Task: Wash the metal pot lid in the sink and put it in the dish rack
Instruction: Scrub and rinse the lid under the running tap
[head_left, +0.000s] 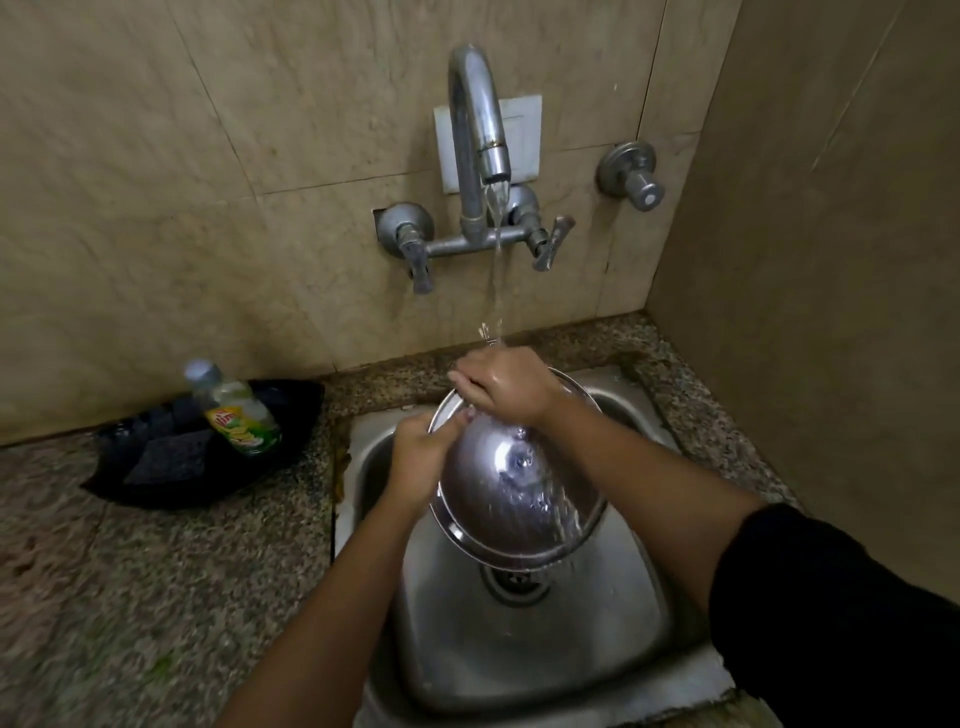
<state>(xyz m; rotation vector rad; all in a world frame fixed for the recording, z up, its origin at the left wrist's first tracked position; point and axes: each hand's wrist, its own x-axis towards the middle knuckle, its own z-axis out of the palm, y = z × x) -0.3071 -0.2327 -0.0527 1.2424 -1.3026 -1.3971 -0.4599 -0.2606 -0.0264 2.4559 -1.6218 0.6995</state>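
Lid (511, 486) tilted over sink (524, 649) under running tap (475, 130); left hand (423, 460) clamped on its left rim, right hand (506, 387) on far rim. Wet metal could slip, clang into basin. No rack in view.

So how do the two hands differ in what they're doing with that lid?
The left hand grips the lid at its left edge, while the right hand holds the far, upper edge. The stream from the tap lands by the right hand; the left hand sits beside it. Both hold the lid tilted over the sink.
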